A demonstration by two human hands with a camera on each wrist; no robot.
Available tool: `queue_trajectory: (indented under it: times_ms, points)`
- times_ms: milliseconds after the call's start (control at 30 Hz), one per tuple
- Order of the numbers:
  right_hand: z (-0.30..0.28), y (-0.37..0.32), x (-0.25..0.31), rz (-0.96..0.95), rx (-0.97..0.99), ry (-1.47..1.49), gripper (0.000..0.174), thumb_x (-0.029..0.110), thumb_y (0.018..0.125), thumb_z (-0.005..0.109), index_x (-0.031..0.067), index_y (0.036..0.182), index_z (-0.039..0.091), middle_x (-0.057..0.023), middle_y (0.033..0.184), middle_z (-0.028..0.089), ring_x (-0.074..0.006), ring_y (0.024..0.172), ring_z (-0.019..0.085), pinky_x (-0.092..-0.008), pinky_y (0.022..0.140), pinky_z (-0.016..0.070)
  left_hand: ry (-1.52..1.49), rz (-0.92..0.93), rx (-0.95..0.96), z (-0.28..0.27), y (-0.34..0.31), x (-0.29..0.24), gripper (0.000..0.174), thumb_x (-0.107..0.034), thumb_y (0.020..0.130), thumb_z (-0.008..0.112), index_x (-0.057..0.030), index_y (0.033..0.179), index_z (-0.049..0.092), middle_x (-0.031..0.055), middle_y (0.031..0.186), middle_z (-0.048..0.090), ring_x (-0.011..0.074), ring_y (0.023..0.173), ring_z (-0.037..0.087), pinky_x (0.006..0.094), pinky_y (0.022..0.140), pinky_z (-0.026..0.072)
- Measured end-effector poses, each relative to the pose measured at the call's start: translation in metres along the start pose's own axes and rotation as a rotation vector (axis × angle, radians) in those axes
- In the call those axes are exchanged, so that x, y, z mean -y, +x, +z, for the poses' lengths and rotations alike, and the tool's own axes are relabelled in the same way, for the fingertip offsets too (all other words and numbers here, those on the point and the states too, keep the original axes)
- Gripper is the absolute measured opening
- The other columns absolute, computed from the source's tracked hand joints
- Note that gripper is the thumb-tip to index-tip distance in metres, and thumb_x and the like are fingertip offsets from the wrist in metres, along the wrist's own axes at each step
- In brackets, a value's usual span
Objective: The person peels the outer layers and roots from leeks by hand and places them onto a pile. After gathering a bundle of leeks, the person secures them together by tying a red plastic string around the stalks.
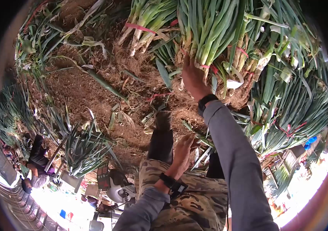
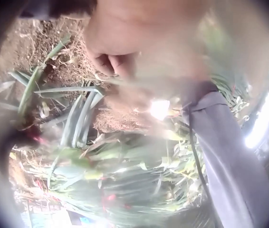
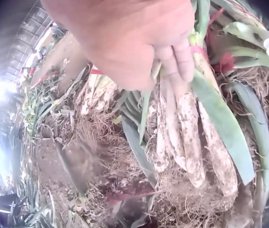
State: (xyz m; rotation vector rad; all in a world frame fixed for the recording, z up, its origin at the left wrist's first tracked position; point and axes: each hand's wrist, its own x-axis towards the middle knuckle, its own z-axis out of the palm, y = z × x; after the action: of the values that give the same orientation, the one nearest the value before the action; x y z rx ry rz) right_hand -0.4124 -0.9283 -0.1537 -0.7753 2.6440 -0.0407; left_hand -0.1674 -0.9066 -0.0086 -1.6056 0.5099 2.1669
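On the bare soil [image 1: 79, 88] of an onion plot, we list as follows.

Item one: a bundle of spring onions [image 3: 187, 133]. It is tied near the white shanks with a red band [image 3: 198, 49]. The roots are matted and earthy, and the leaves point away from us. It stands at the edge of a larger heap of tied bundles [image 1: 294, 111], touching its neighbours.

Item two: the right hand [image 1: 192, 77], arm stretched well forward in a grey sleeve. Its fingers [image 3: 182, 61] are wrapped round the shanks just at the band (the firmest place to take hold, we judge, since the leaves above would tear or slip).

Item three: the left hand [image 1: 185, 148], low beside the camouflage trouser leg [image 1: 194, 204] and near a few loose stalks [image 1: 200, 136]. Its fingers are curled, but the wrist view is blurred and we cannot tell whether they clasp a stalk or nothing.

Item four: further bundles [image 1: 144, 19], laid with roots toward us, likely so that the ties can be reached.

Item five: scattered leaves [image 1: 106, 82] lying flat on the soil.

Item six: another person [image 1: 37, 165], crouched among greenery at the far left, well apart from both hands.
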Motion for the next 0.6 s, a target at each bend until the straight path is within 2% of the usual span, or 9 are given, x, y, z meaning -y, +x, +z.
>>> queue_trajectory:
  times_ms: [33, 133, 167, 267, 300, 433, 467, 533, 600]
  points:
    - [0.006, 0.001, 0.003, 0.024, -0.08, 0.001, 0.051, 0.007, 0.092, 0.06, -0.0092, 0.138, 0.045, -0.0272, 0.123, 0.055, -0.035, 0.076, 0.069, -0.0435, 0.061, 0.0581, -0.008, 0.008, 0.003, -0.004, 0.001, -0.001, 0.037, -0.026, 0.104, 0.059, -0.0018, 0.132, 0.058, 0.0067, 0.107, 0.067, 0.0134, 0.095, 0.065, 0.0308, 0.092, 0.0511]
    - [0.002, 0.022, -0.007, 0.192, -0.047, 0.336, 0.039, 0.015, 0.095, 0.061, -0.0067, 0.126, 0.052, -0.0268, 0.126, 0.054, -0.0384, 0.08, 0.069, -0.0489, 0.068, 0.0575, -0.04, 0.031, -0.067, -0.013, 0.003, -0.003, 0.038, -0.026, 0.104, 0.06, -0.0015, 0.133, 0.057, 0.0071, 0.109, 0.067, 0.0136, 0.096, 0.065, 0.0305, 0.092, 0.0511]
    - [-0.002, 0.026, -0.015, 0.267, 0.022, 0.418, 0.028, 0.022, 0.098, 0.059, -0.003, 0.11, 0.058, -0.0272, 0.114, 0.062, -0.0422, 0.085, 0.069, -0.0537, 0.076, 0.0537, -0.035, 0.026, -0.081, -0.017, 0.003, -0.001, 0.037, -0.027, 0.104, 0.059, -0.0024, 0.133, 0.057, 0.007, 0.11, 0.066, 0.0139, 0.098, 0.064, 0.0297, 0.09, 0.0508]
    - [-0.008, 0.018, -0.03, 0.188, 0.052, 0.376, 0.027, 0.025, 0.098, 0.057, -0.0016, 0.104, 0.061, -0.027, 0.097, 0.066, -0.043, 0.083, 0.067, -0.0539, 0.075, 0.0505, 0.004, 0.024, -0.084, -0.017, 0.005, -0.005, 0.036, -0.027, 0.104, 0.059, -0.0025, 0.13, 0.059, 0.0072, 0.108, 0.067, 0.0147, 0.095, 0.065, 0.0286, 0.088, 0.0503]
    - [-0.012, 0.01, -0.028, 0.205, -0.053, 0.447, 0.028, 0.025, 0.097, 0.057, -0.002, 0.098, 0.062, -0.0275, 0.084, 0.065, -0.0433, 0.083, 0.065, -0.0534, 0.074, 0.0484, 0.032, 0.064, -0.111, -0.017, 0.003, -0.006, 0.034, -0.027, 0.104, 0.058, -0.0026, 0.129, 0.059, 0.0072, 0.107, 0.067, 0.0149, 0.094, 0.065, 0.029, 0.087, 0.0503]
    - [-0.059, -0.029, -0.049, 0.221, -0.042, 0.659, 0.025, 0.021, 0.097, 0.059, -0.0026, 0.093, 0.062, -0.0276, 0.085, 0.064, -0.0433, 0.081, 0.065, -0.0508, 0.069, 0.0478, 0.052, 0.213, -0.173, -0.037, 0.015, -0.004, 0.03, -0.027, 0.104, 0.057, -0.0038, 0.123, 0.062, 0.0066, 0.103, 0.068, 0.0154, 0.09, 0.066, 0.0321, 0.087, 0.051]
    - [-0.06, -0.046, -0.058, 0.119, -0.21, 0.573, 0.024, 0.021, 0.098, 0.059, -0.0024, 0.091, 0.062, -0.0258, 0.08, 0.062, -0.04, 0.073, 0.063, -0.0487, 0.065, 0.0465, 0.028, 0.24, -0.183, -0.044, 0.018, -0.001, 0.028, -0.027, 0.104, 0.057, -0.0042, 0.121, 0.062, 0.0062, 0.102, 0.068, 0.0155, 0.088, 0.066, 0.0332, 0.088, 0.0512]
    - [-0.102, -0.085, -0.073, 0.081, -0.217, 0.496, 0.022, 0.019, 0.096, 0.063, -0.002, 0.09, 0.062, -0.0234, 0.076, 0.059, -0.0367, 0.066, 0.06, -0.0473, 0.061, 0.0451, 0.046, 0.261, -0.264, -0.04, 0.009, -0.004, 0.025, -0.026, 0.105, 0.055, -0.0055, 0.118, 0.062, 0.0049, 0.101, 0.068, 0.0149, 0.087, 0.065, 0.0342, 0.089, 0.0516]
    - [-0.135, -0.128, -0.089, 0.084, -0.277, 0.591, 0.02, 0.02, 0.093, 0.067, 0.0026, 0.089, 0.059, -0.0221, 0.08, 0.061, -0.0419, 0.072, 0.062, -0.0509, 0.061, 0.0466, 0.03, 0.232, -0.234, -0.043, 0.01, 0.004, 0.03, -0.033, 0.107, 0.051, -0.0069, 0.118, 0.062, 0.004, 0.1, 0.068, 0.015, 0.086, 0.065, 0.0347, 0.09, 0.0519]
